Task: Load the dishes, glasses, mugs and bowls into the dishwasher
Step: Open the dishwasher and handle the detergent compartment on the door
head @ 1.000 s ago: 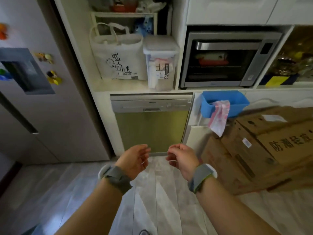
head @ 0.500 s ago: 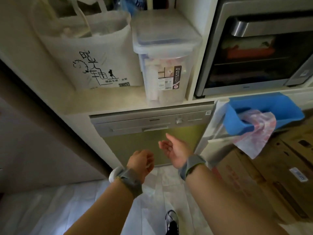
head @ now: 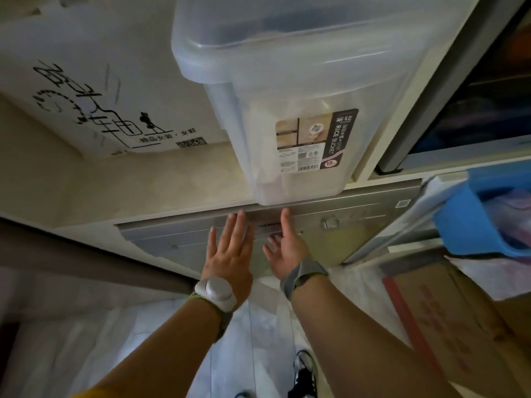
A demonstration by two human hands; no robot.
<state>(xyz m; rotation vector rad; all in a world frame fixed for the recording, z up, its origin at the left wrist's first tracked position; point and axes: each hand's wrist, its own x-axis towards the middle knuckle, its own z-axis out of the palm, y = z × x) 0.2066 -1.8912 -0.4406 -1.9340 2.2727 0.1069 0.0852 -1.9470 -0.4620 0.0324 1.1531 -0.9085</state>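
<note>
Now both hands have closed in on the dishwasher (head: 201, 239): left hand (head: 230, 254) flat and empty, right hand (head: 287, 248) palm-up, empty, fingers just under the top-edge handle. Door still shut under the rice bucket (head: 287, 110); no dishes in view. Opening likely comes next.

Silver dishwasher (head: 184, 242), blue bin (head: 471, 225), translucent white rice bucket (head: 287, 81), black-lettered cream bag (head: 86, 90).
</note>
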